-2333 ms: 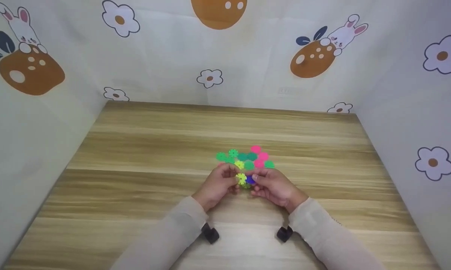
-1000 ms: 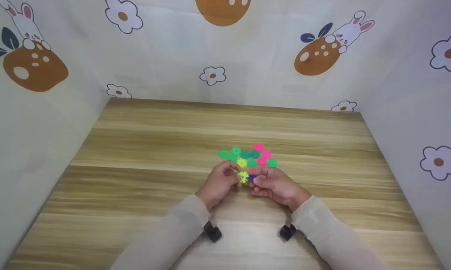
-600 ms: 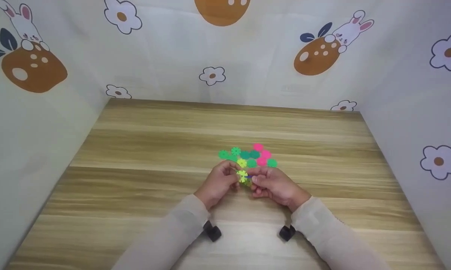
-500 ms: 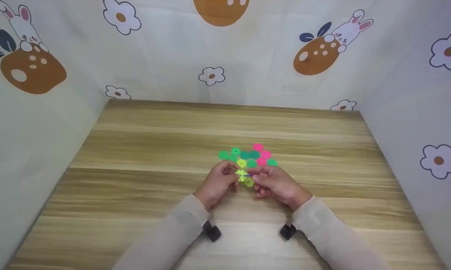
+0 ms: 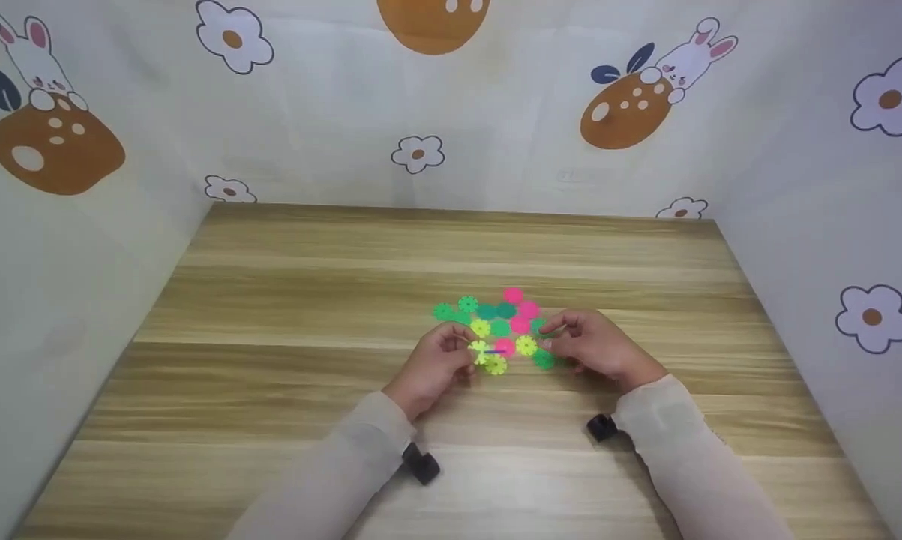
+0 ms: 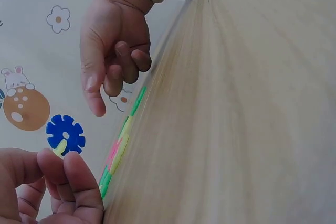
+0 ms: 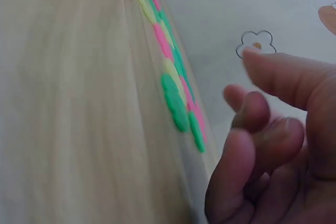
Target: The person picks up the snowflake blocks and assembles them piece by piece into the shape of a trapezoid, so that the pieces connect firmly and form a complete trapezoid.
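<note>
My left hand (image 5: 434, 367) pinches a yellow notched snowflake disc (image 5: 479, 351) above the table. A blue notched disc (image 6: 65, 134) is joined to the yellow one and stands crosswise to it; from the head it shows only as a thin edge. My right hand (image 5: 604, 349) is apart from the joined pair, to its right, with loosely bent fingers and nothing between them. Beneath and beside the hands lie loose discs: a yellow disc (image 5: 525, 345), a green disc (image 5: 543, 360) close to the right fingers, and a pink disc (image 5: 504, 346) partly behind the blue edge.
More flat discs lie just beyond the hands, among them a pink one (image 5: 513, 295), a dark green one (image 5: 505, 310) and a light green one (image 5: 468, 304). The wooden table (image 5: 308, 277) is bordered by a patterned cloth (image 5: 331, 112) at the back and sides.
My right hand has let go of the blue disc and moved to the right. The blue disc turned edge-on and stays joined to the yellow disc in my left hand.
</note>
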A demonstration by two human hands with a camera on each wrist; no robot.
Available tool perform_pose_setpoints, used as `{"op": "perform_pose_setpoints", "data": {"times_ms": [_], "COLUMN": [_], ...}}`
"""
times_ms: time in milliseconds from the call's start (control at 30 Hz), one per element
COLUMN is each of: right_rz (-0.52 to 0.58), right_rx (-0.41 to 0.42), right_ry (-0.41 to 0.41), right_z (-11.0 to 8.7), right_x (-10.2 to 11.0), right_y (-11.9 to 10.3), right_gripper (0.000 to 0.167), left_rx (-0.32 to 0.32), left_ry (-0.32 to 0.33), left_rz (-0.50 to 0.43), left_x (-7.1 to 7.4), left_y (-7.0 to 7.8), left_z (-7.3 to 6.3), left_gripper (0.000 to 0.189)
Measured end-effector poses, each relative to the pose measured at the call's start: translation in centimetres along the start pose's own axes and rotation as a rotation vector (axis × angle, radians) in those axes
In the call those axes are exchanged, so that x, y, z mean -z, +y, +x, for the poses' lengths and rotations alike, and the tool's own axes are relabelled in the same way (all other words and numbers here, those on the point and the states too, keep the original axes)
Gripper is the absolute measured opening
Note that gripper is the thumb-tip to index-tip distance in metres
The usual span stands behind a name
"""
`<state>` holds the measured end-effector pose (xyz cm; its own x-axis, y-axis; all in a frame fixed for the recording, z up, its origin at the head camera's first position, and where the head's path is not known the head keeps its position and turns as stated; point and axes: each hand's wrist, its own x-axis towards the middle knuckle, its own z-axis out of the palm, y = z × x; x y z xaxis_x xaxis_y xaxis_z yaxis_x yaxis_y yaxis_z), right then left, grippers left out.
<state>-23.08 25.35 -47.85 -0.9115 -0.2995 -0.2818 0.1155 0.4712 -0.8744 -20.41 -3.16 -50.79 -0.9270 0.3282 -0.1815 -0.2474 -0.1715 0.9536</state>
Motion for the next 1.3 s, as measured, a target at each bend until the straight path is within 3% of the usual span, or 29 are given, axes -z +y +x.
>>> {"op": "perform_pose_setpoints", "data": {"times_ms": [133,300,633,767,1067,1300], "right_rz": [-0.098,-0.189,-0.29,-0.205,0.236,0.435], "right_rx": [-0.026,0.01,0.029,0.036,-0.001,0.018], "right_ry": [-0.016,-0.03,-0.006,-0.018,-0.048,-0.031], "right_z": [-0.2,-0.1,-0.1,-0.1,0.4,0.6], "right_x": [0.2,-0.2,-0.8,-1.2,-2.8,-4.2], "right_y": [0.0,0.1,-0.1,0.0,0.8,0.5], "right_gripper": [0.029,0.026,0.022,0.023,0.022,0.017], "left_rx": [0.007,0.009,0.014,0.012,0.018,0.004], "left_ry": [0.006,0.002,-0.005,-0.014,-0.015,-0.017], "left_rz": [-0.002,0.007,0.01,-0.009,-0.021,-0.014], "left_x": [0.1,0.1,0.1,0.1,0.0,0.0], "left_y": [-0.1,-0.2,-0.1,-0.1,-0.2,-0.1], "left_z": [0.0,0.2,0.2,0.2,0.1,0.1], "left_gripper": [0.021,0.02,0.019,0.02,0.02,0.018]}}
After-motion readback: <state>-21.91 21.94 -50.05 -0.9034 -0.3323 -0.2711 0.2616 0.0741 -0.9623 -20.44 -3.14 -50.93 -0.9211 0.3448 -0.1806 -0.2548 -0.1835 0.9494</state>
